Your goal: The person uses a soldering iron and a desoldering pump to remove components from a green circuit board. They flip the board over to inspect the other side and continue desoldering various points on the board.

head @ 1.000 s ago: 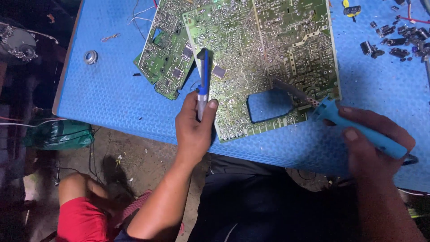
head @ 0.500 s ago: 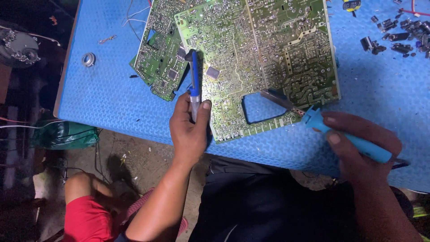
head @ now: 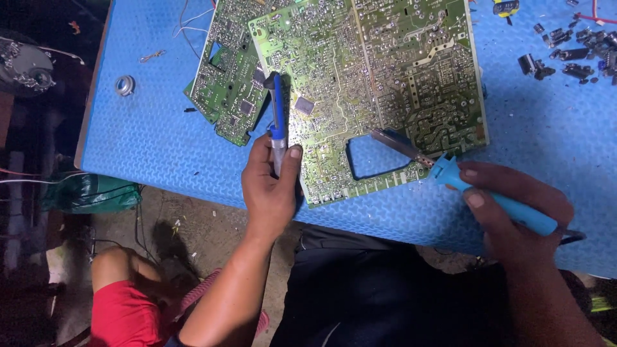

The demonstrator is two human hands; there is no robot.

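A large green circuit board point(head: 373, 83) lies solder side up on the blue mat point(head: 154, 148), overlapping a smaller green board point(head: 228, 90) on its left. My left hand point(head: 270, 193) grips a blue and silver desoldering pump point(head: 277, 122), its tip resting at the large board's left edge. My right hand point(head: 514, 212) holds a blue-handled soldering iron point(head: 450, 170) whose metal tip points at the board beside its rectangular cut-out point(head: 376, 157).
Several small dark loose components point(head: 565, 54) lie at the mat's top right. A round metal ring point(head: 125, 85) and thin wires point(head: 186, 26) sit at top left. A person in red shorts point(head: 125, 308) crouches below the table, near a green bag point(head: 90, 193).
Both hands and the boards sit slightly lower left in view. The iron's tip has drawn closer to the board by the cut-out; the pump stays at the left edge.
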